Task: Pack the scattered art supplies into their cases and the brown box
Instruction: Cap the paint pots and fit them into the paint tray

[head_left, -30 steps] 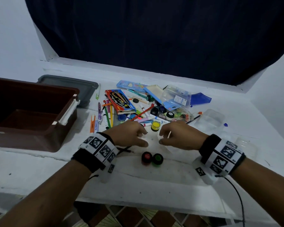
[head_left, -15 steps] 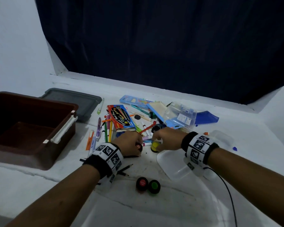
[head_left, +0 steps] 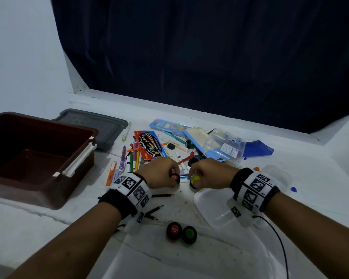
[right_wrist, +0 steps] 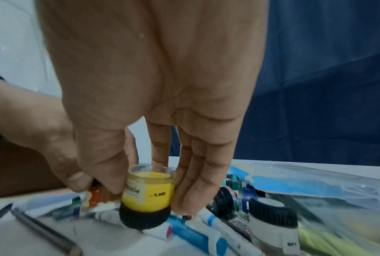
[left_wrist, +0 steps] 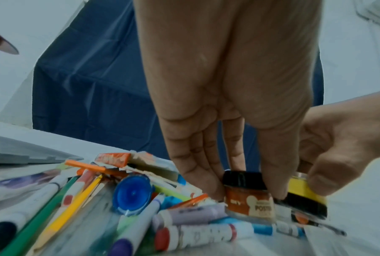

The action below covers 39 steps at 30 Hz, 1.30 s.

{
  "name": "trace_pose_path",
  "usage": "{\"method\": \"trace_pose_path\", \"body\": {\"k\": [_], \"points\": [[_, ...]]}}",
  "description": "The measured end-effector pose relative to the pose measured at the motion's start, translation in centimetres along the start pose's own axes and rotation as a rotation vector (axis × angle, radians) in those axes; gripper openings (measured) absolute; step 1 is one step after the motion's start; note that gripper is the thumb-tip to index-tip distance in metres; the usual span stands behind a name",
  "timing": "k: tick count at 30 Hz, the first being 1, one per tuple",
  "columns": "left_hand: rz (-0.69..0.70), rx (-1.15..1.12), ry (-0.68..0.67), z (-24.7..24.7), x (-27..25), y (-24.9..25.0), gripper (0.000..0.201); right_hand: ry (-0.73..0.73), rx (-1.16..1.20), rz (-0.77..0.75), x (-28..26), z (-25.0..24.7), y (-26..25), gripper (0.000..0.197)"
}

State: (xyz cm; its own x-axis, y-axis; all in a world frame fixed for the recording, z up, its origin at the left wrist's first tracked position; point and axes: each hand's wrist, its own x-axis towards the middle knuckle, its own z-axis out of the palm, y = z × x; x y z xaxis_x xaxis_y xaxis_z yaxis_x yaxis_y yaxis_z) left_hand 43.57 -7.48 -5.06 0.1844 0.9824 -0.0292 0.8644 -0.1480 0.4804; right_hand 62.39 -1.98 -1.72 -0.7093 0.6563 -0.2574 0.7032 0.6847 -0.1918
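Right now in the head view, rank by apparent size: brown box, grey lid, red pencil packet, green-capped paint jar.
1. brown box
2. grey lid
3. red pencil packet
4. green-capped paint jar

The box sits nearer the camera than the lid, which may exaggerate that gap.

dim, bluish | soft shadows | wrist views blurred | edges warped

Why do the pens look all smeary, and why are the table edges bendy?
Left wrist view: the pens near the bottom are blurred, the orange jar sharper. Right wrist view: the yellow jar is clear, pens smeared. Head view: dim, and the wide lens bends the table.
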Motion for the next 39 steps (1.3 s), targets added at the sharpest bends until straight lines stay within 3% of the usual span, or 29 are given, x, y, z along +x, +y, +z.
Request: {"method": "trace_pose_path", "body": {"k": [6,16,25,39], "points": [[0.08,-0.041,-0.011,-1.3,-0.8,2.5,0.028,0.08,0.05,0.082,-4.0,-0.4,-0.3,0.038],[0.219,-0.123,-0.082,1.1,-4.8,5.0,0.029,0.246,0.342,0.198,-10.7,3.2,-2.9,0.018],[0.263,-0.078,-0.207,3.2,-7.5,7.1,0.023,0.421,0.457,0.359,-14.1,8.5,-4.2,0.019],[0.259,0.172,-0.31,6.5,-6.2,9.7,0.022,0.369,0.401,0.505,-16.2,11.3,-4.1,0.028]]}}
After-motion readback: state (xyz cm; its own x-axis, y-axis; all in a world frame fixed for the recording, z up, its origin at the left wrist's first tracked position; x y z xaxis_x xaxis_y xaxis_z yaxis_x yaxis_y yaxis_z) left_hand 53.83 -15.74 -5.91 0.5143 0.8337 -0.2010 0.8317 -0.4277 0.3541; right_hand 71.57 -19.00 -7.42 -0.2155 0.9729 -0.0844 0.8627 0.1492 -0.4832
